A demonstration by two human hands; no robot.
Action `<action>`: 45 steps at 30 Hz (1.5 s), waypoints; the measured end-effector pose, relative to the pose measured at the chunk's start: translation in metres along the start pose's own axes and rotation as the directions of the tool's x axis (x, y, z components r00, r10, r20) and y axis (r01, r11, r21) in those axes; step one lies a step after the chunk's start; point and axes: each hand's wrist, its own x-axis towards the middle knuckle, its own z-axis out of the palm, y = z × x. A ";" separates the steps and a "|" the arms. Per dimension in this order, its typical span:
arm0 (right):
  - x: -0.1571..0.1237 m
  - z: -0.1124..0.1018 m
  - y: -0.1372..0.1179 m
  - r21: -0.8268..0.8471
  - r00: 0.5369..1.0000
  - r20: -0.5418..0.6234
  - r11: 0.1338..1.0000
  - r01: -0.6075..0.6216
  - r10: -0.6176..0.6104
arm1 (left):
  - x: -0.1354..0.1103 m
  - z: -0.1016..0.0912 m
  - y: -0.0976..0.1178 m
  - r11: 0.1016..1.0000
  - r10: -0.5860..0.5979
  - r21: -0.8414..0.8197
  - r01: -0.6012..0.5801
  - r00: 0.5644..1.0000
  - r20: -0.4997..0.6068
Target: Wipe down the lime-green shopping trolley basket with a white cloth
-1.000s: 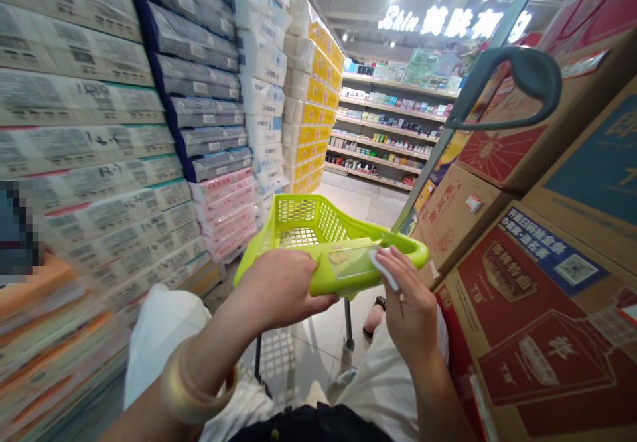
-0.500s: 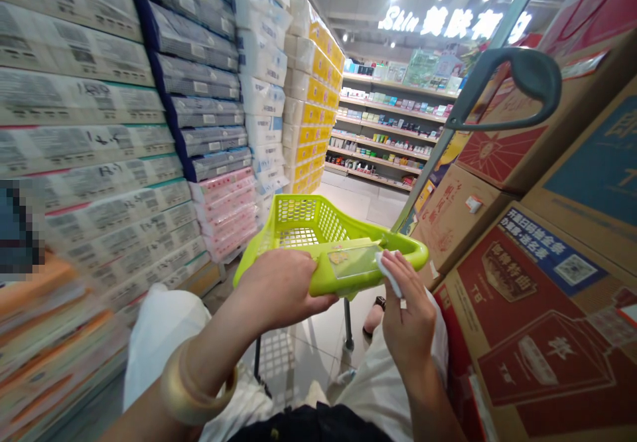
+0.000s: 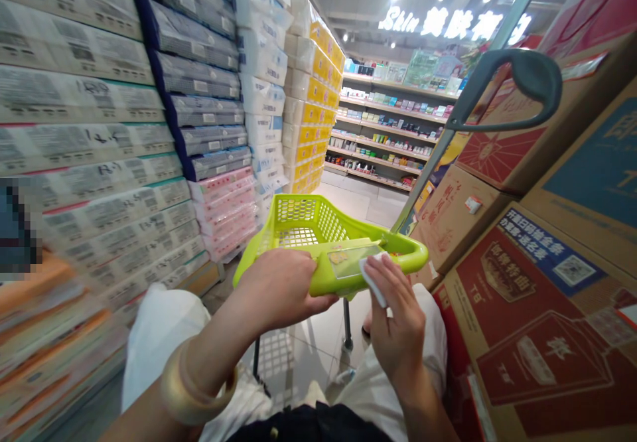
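Between my knees stands a lime-green plastic shopping basket (image 3: 303, 210) with perforated walls. My left hand (image 3: 281, 283) grips its near rim, fingers over the top and thumb beneath. My right hand (image 3: 398, 309) presses a folded white wipe (image 3: 373, 281) against the rim, at the right end of a clear label window (image 3: 352, 260). The fingers lie over the wipe and partly cover it. A grey pull handle (image 3: 512, 90) on a metal pole (image 3: 430, 160) rises from the basket's right side.
Stacked tissue packs (image 3: 204, 90) form a wall on the left. Cardboard cartons (image 3: 542, 309) are piled close on the right. Shelves of small products (image 3: 388, 120) stand at the back, beyond the tiled floor (image 3: 348, 196). White trousers (image 3: 166, 336) cover my legs.
My right hand has slid the wipe a short way left along the rim, onto the edge of the label window. My left hand keeps its grip in the same place.
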 end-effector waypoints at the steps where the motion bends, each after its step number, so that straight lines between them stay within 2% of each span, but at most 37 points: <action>1: -0.001 0.002 -0.006 0.033 0.998 0.045 0.998 0.045 -0.047 | 0.000 0.000 0.000 1.000 0.000 0.001 0.000 1.000 0.001; 3: -0.002 0.004 -0.014 0.094 0.983 0.118 0.987 0.127 -0.138 | 0.000 -0.001 0.001 1.000 0.005 0.011 -0.005 1.000 0.006; 5: -0.003 0.005 -0.015 0.098 0.980 0.127 0.985 0.140 -0.152 | 0.000 -0.001 0.000 1.000 0.013 0.019 -0.013 1.000 0.011; 9: 0.001 0.002 -0.001 -0.005 1.000 -0.012 1.000 -0.011 0.010 | 0.000 -0.001 0.000 1.000 0.012 0.008 -0.012 1.000 0.000; 11: 0.003 0.001 -0.001 -0.023 0.998 -0.043 0.999 -0.044 0.043 | 0.000 -0.001 0.000 1.000 0.007 0.001 -0.007 1.000 -0.007; 17: 0.002 0.005 -0.016 0.092 0.983 0.146 0.991 0.097 -0.110 | -0.001 -0.001 0.000 1.000 0.010 0.000 -0.010 1.000 -0.006; 23: 0.008 0.001 -0.004 -0.008 0.999 -0.004 0.999 -0.040 0.040 | -0.001 -0.001 0.000 1.000 0.005 0.003 -0.005 1.000 -0.001; 27: 0.005 0.007 -0.017 0.093 0.990 0.115 0.993 0.075 -0.086 | -0.002 0.000 0.000 1.000 -0.003 0.004 0.003 1.000 -0.001; 29: 0.003 0.007 -0.018 0.101 0.984 0.130 0.989 0.106 -0.118 | -0.002 -0.001 0.000 1.000 0.004 0.003 -0.004 1.000 -0.001; 33: 0.007 0.003 -0.006 -0.019 0.999 0.024 1.000 -0.023 0.024 | -0.001 -0.001 0.000 1.000 0.014 0.003 -0.014 1.000 -0.004; 35: 0.010 0.003 -0.007 -0.046 0.998 0.011 0.997 -0.057 0.057 | -0.001 -0.001 0.000 1.000 0.012 0.015 -0.012 1.000 -0.006; 39: 0.008 0.010 -0.025 0.032 0.988 0.137 0.997 0.070 -0.073 | -0.001 -0.001 0.001 0.999 0.023 0.029 -0.023 1.000 -0.002; 41: 0.007 0.012 -0.027 0.047 0.982 0.153 0.993 0.105 -0.111 | -0.001 -0.001 0.001 0.999 0.031 0.027 -0.031 1.000 0.000; 45: 0.009 0.006 -0.008 -0.065 0.998 0.051 0.997 -0.030 0.033 | -0.001 -0.001 0.000 0.999 0.027 0.022 -0.027 1.000 -0.006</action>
